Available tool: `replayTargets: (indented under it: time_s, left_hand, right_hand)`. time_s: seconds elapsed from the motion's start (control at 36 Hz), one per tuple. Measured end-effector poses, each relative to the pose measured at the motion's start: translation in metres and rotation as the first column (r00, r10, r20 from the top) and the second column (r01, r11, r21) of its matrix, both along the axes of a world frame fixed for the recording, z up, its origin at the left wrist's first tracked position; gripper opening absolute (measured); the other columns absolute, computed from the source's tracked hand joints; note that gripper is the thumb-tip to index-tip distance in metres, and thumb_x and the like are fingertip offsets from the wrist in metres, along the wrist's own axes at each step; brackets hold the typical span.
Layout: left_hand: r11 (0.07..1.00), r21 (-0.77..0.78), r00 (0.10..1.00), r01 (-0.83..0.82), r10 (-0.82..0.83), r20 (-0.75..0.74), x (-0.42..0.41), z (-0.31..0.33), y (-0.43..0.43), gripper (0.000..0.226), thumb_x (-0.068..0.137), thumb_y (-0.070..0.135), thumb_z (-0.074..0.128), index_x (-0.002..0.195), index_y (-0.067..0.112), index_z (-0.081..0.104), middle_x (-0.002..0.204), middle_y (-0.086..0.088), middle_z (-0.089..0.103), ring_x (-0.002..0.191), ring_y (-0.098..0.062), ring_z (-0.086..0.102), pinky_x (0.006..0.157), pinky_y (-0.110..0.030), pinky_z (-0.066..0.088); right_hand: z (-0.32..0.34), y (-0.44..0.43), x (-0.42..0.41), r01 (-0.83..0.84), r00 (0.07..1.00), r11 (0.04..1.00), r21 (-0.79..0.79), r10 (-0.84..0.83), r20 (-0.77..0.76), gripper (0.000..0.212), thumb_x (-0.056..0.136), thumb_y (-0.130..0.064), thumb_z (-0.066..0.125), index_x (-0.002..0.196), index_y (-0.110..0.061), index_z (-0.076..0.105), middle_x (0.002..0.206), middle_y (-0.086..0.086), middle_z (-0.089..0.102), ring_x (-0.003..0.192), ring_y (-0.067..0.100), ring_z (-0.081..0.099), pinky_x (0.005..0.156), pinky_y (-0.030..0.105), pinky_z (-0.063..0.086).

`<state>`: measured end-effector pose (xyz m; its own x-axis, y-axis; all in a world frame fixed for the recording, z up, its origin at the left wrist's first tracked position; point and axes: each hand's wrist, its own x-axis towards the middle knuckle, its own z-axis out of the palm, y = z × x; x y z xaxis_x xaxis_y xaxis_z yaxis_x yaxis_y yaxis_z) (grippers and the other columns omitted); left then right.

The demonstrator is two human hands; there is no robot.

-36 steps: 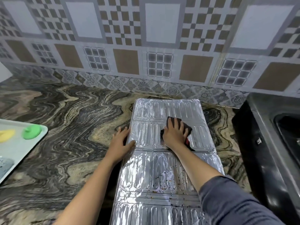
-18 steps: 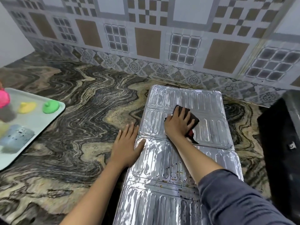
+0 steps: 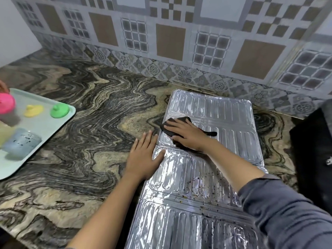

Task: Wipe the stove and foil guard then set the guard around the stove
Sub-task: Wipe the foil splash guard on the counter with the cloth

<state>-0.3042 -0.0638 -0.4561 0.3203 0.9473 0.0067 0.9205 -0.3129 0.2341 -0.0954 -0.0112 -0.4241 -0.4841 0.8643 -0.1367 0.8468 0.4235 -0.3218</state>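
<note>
The silver foil guard [image 3: 215, 177] lies flat and unfolded on the marbled counter, running from the wall tiles toward me. Dark specks dot its middle panel. My right hand [image 3: 186, 135] presses a dark cloth [image 3: 172, 125] flat on the guard's far panel, near its left edge. Resting flat with fingers spread, my left hand [image 3: 143, 159] sits at the guard's left edge, thumb on the foil and the other fingers on the counter. The black stove [image 3: 312, 159] stands at the right edge of view, only partly visible.
A pale green tray [image 3: 45, 133] sits at the left on the counter [image 3: 89, 150], holding a green lid [image 3: 59, 110], a yellow piece [image 3: 33, 110], a pink object [image 3: 6, 103] and a grey speckled cup [image 3: 22, 142]. Patterned wall tiles [image 3: 170, 42] back the counter.
My right hand has slid the cloth leftward across the far panel toward the guard's left edge. My left hand has stayed at the edge. The view has shifted left and down.
</note>
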Motion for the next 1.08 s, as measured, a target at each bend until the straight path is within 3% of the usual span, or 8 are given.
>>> replayTargets:
  time_s: [0.17, 0.42, 0.53, 0.75, 0.97, 1.08]
  left_hand:
    - [1.000, -0.025, 1.000, -0.004, 0.004, 0.004, 0.001, 0.003, -0.002, 0.076, 0.083, 0.070, 0.005, 0.148, 0.029, -0.002, 0.156, 0.006, -0.012, 0.144, -0.010, -0.014, 0.119, -0.034, -0.006]
    - [0.999, -0.036, 1.000, -0.016, 0.016, -0.007, 0.002, 0.002, 0.000, 0.087, 0.073, 0.075, -0.004, 0.148, 0.030, 0.000, 0.157, 0.006, -0.008, 0.145, -0.010, -0.011, 0.118, -0.033, -0.005]
    - [1.000, -0.020, 1.000, -0.017, 0.017, -0.012, 0.001, 0.000, 0.002, 0.100, 0.066, 0.082, -0.009, 0.149, 0.028, 0.007, 0.158, 0.005, -0.003, 0.146, -0.010, -0.005, 0.118, -0.034, -0.001]
    - [1.000, -0.023, 1.000, -0.015, 0.015, 0.002, 0.001, 0.000, 0.001, 0.090, 0.073, 0.075, -0.001, 0.149, 0.027, 0.008, 0.158, 0.005, -0.002, 0.146, -0.011, -0.004, 0.119, -0.035, 0.001]
    - [1.000, -0.023, 1.000, -0.019, 0.018, -0.025, 0.001, -0.002, 0.002, 0.090, 0.074, 0.074, -0.003, 0.149, 0.026, 0.006, 0.158, 0.005, -0.003, 0.146, -0.011, -0.005, 0.119, -0.035, 0.000]
    - [0.999, -0.032, 0.999, -0.017, 0.016, -0.042, 0.002, 0.000, 0.001, 0.091, 0.073, 0.073, -0.006, 0.149, 0.025, 0.003, 0.158, 0.004, -0.007, 0.145, -0.012, -0.008, 0.119, -0.036, -0.002]
  right_hand:
    - [0.003, -0.019, 0.043, 0.026, 0.998, 0.999, -0.023, -0.025, 0.050, 0.049, 0.101, -0.038, 0.027, 0.146, -0.038, 0.010, 0.156, -0.017, 0.003, 0.145, 0.008, -0.002, 0.116, 0.040, -0.007]
    - [-0.007, -0.057, 0.095, 0.335, 0.942, 0.942, -0.008, -0.335, -0.003, 0.050, 0.099, -0.039, 0.031, 0.146, -0.040, 0.013, 0.156, -0.017, 0.006, 0.145, 0.007, 0.001, 0.117, 0.040, 0.000]
    - [-0.010, -0.071, 0.112, 0.488, 0.871, 0.873, -0.025, -0.488, -0.061, 0.051, 0.098, -0.040, 0.035, 0.145, -0.039, 0.017, 0.156, -0.016, 0.008, 0.145, 0.008, 0.001, 0.117, 0.038, 0.000]
    - [-0.011, -0.086, 0.126, 0.693, 0.720, 0.721, -0.005, -0.692, -0.040, 0.056, 0.096, -0.044, 0.038, 0.146, -0.036, 0.016, 0.157, -0.014, 0.008, 0.145, 0.010, 0.003, 0.118, 0.038, 0.001]
    - [-0.017, -0.087, 0.121, 0.847, 0.529, 0.521, 0.107, -0.804, -0.272, 0.054, 0.091, -0.022, 0.051, 0.141, -0.014, 0.035, 0.153, 0.012, 0.022, 0.140, 0.032, 0.021, 0.115, 0.042, 0.021]
    - [-0.018, -0.085, 0.119, 0.856, 0.517, 0.505, 0.114, -0.839, -0.170, 0.054, 0.094, -0.030, 0.044, 0.145, -0.019, 0.027, 0.156, 0.009, 0.018, 0.143, 0.027, 0.014, 0.116, 0.040, 0.014]
